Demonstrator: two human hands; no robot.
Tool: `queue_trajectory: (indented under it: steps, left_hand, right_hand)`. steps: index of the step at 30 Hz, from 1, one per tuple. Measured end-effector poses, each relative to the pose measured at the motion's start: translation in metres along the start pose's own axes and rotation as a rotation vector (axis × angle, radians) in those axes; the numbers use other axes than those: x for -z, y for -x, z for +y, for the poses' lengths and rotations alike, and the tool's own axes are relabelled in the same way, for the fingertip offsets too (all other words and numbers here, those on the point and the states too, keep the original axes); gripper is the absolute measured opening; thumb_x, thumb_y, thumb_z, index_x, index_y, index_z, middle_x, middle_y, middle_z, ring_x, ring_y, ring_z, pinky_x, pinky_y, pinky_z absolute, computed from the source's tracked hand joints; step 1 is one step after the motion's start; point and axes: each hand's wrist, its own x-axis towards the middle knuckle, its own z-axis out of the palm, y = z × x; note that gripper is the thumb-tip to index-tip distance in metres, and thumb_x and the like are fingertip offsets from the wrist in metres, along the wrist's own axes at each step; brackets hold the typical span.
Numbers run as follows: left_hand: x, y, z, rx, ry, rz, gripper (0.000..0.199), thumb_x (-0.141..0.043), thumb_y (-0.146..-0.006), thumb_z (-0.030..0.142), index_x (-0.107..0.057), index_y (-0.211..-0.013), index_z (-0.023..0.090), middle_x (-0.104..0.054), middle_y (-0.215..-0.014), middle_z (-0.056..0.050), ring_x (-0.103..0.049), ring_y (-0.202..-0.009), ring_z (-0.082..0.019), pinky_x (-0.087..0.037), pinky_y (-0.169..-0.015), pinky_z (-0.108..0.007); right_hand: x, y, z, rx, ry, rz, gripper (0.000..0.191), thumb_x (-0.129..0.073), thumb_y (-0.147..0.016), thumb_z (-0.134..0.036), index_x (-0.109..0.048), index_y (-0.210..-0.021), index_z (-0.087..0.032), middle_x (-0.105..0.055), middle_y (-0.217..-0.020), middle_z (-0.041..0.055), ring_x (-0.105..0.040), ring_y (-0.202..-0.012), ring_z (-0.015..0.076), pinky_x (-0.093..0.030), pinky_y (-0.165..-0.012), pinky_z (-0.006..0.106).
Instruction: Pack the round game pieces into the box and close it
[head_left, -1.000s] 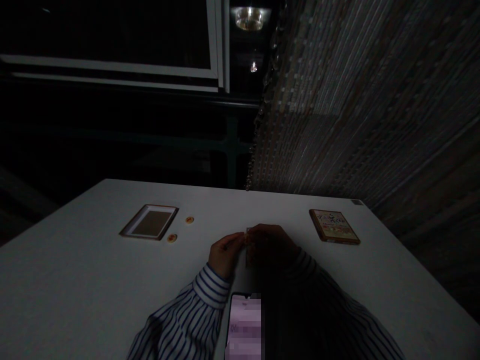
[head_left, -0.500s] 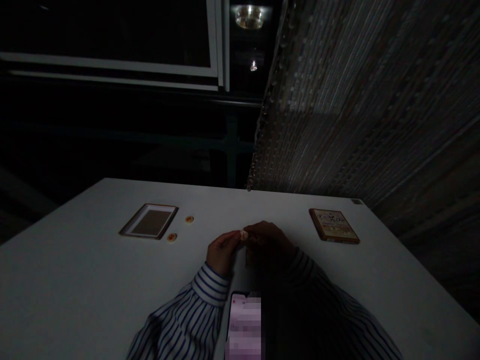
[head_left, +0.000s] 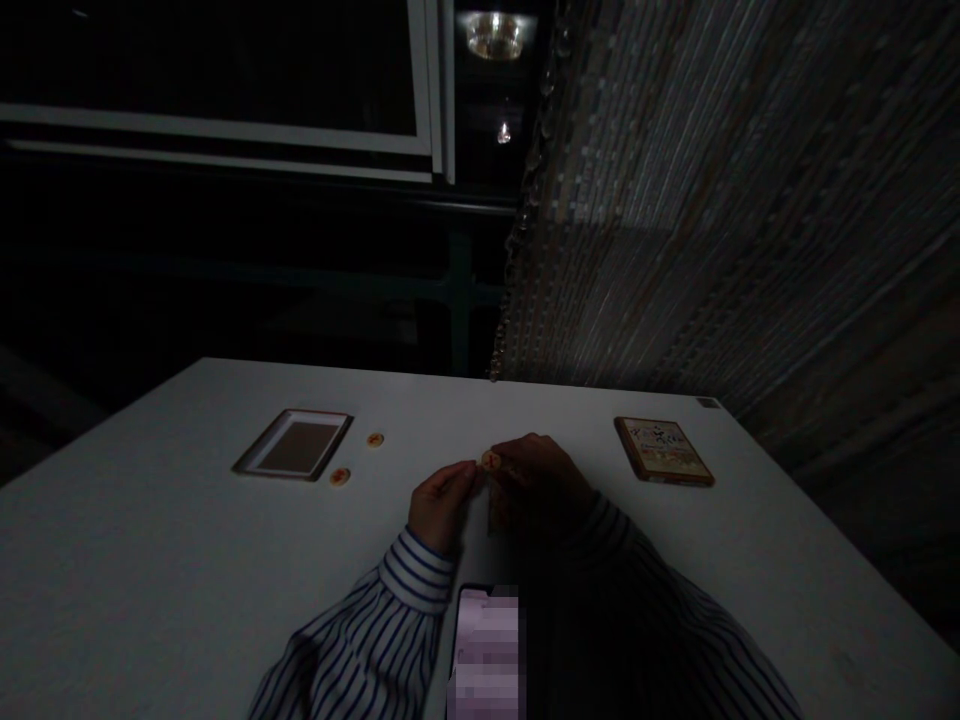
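A round xiangqi piece (head_left: 491,461) with a red character faces me between my hands, above the middle of the table. My right hand (head_left: 544,475) is closed on it from the right, its lower fingers lost in shadow. My left hand (head_left: 441,500) pinches at the piece's left edge with thumb and forefinger. Below my right hand a dim, patterned thing (head_left: 498,510) partly shows; its kind is too dark to make out. Two more pieces, an upper one (head_left: 375,440) and a lower one (head_left: 340,477), lie flat to the left, their red characters up.
An open shallow box part (head_left: 330,452) lies at the left of the white table (head_left: 165,540). A box lid with printed characters (head_left: 666,450) lies at the right. A lit phone (head_left: 486,650) is at the near edge. A bead curtain (head_left: 637,220) hangs beyond the table's right side.
The piece between my hands has turned, so its red-marked face now shows more fully. It sits closer to my right fingers. The view has shifted slightly; the other things lie as before.
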Motion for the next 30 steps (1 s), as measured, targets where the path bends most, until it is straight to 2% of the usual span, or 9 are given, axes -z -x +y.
queue_trajectory:
  steps: [3, 10, 18, 24, 30]
  left_hand:
    - [0.001, -0.002, -0.005, 0.004, -0.022, 0.015, 0.034, -0.070, -0.056, 0.036, -0.067, -0.079, 0.012, -0.069, -0.075, -0.007, -0.063, -0.072, -0.017, -0.049, -0.072, -0.030]
    - [0.001, -0.003, -0.004, 0.025, -0.033, 0.034, 0.031, -0.071, -0.053, 0.033, -0.066, -0.074, 0.011, -0.069, -0.071, -0.007, -0.063, -0.068, -0.016, -0.049, -0.069, -0.029]
    - [0.002, -0.006, -0.017, -0.090, -0.144, 0.079, 0.025, -0.068, -0.056, 0.033, -0.066, -0.071, 0.013, -0.069, -0.068, -0.006, -0.062, -0.065, -0.015, -0.050, -0.066, -0.027]
    - [0.002, -0.006, -0.022, -0.156, -0.218, 0.084, 0.022, -0.067, -0.057, 0.033, -0.067, -0.069, 0.014, -0.068, -0.066, -0.005, -0.062, -0.065, -0.016, -0.050, -0.065, -0.027]
    - [0.006, -0.007, -0.019, -0.159, -0.323, 0.030, 0.025, -0.065, -0.059, 0.034, -0.067, -0.072, 0.013, -0.068, -0.069, -0.006, -0.062, -0.067, -0.017, -0.049, -0.065, -0.027]
  right_hand:
    - [0.002, 0.000, 0.001, -0.034, -0.003, 0.041, 0.030, -0.042, -0.082, -0.042, -0.059, -0.091, -0.019, -0.063, -0.083, 0.0066, -0.054, -0.076, 0.0171, -0.035, -0.071, 0.028]
    - [0.003, 0.004, 0.012, -0.064, -0.001, 0.105, 0.031, -0.042, -0.083, -0.041, -0.058, -0.099, -0.020, -0.064, -0.093, 0.0070, -0.054, -0.082, 0.0181, -0.038, -0.073, 0.030]
    - [0.003, 0.007, 0.025, -0.097, 0.019, 0.221, 0.027, -0.047, -0.080, -0.034, -0.059, -0.098, -0.018, -0.065, -0.091, 0.0065, -0.055, -0.081, 0.0173, -0.039, -0.074, 0.029]
    - [0.001, 0.010, 0.033, -0.156, 0.037, 0.216, 0.026, -0.047, -0.080, -0.033, -0.060, -0.095, -0.017, -0.066, -0.086, 0.0052, -0.056, -0.077, 0.0167, -0.040, -0.072, 0.028]
    - [-0.002, 0.010, 0.038, -0.233, 0.078, 0.063, 0.026, -0.044, -0.081, -0.035, -0.061, -0.094, -0.019, -0.066, -0.088, 0.0038, -0.057, -0.077, 0.0168, -0.040, -0.070, 0.027]
